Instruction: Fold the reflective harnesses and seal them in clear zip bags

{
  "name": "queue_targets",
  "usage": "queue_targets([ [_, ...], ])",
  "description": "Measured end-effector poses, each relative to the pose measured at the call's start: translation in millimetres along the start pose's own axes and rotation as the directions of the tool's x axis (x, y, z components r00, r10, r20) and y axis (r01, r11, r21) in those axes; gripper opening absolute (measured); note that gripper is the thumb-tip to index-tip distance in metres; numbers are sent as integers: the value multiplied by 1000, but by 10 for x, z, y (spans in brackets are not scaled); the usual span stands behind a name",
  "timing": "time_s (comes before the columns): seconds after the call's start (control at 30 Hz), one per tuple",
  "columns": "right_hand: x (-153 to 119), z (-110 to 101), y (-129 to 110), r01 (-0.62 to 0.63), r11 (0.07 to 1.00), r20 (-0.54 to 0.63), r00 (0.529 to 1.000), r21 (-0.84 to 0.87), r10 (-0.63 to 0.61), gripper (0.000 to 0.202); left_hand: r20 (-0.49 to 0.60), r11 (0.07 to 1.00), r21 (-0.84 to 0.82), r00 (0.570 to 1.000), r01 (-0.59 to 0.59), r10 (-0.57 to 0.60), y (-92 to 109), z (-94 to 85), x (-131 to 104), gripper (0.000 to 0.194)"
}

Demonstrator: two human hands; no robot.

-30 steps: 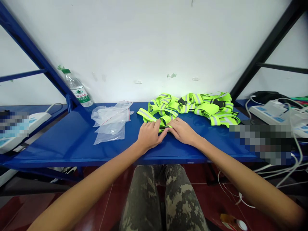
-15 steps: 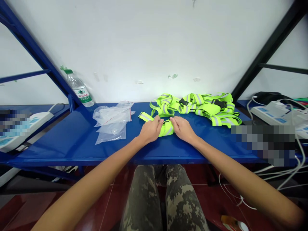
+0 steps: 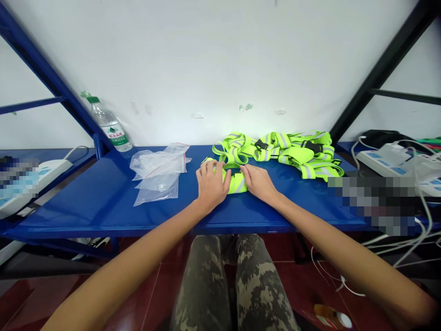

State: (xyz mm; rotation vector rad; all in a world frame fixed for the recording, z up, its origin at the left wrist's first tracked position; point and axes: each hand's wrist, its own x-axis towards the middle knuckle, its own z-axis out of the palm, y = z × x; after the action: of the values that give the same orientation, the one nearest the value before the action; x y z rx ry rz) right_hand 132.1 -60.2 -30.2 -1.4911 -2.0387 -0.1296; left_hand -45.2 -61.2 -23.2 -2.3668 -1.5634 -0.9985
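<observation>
Near the front edge of the blue table (image 3: 103, 197), I have the folded yellow-green strap (image 3: 239, 183) between both hands. On my distant feed, the right hand (image 3: 260, 184) is nearly closed, thumb and fingers pinching the strap's right end. The left hand (image 3: 212, 186) lies over the other end, fingers bent and slightly spread; its palm is hidden, so I cannot tell how firmly it grips. I judge the folding partway done: a compact section shows, but webbing pokes out beyond the left fingers, and I can't tell if the nearest loops belong to it. Behind, the heap of straps (image 3: 289, 147) lies loose; leftward, the plastic bags (image 3: 158, 172) lie flat, seemingly unfilled.
</observation>
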Motion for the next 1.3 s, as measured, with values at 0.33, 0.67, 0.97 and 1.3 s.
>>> queue_targets([
  [0.33, -45, 51, -74, -10, 998, -126, 992, -68, 2, 37, 95, 951, -306, 995, 36, -7, -141, 133, 71, 20],
  [0.67, -160, 100, -42, -196, 927, -86, 968, 319, 234, 47, 120, 949, -315, 992, 10, 29, -98, 116, 53, 27],
  [0.97, 62, 115, 8, -467, 344, 286, 840, 815, 461, 37, 177, 928, -370, 979, -29, 101, -86, 74, 79, 28],
  [1.3, -133, 104, -42, -59, 973, -108, 991, 222, 85, 27, 240, 954, -283, 955, -104, 175, -83, 159, 170, 18],
])
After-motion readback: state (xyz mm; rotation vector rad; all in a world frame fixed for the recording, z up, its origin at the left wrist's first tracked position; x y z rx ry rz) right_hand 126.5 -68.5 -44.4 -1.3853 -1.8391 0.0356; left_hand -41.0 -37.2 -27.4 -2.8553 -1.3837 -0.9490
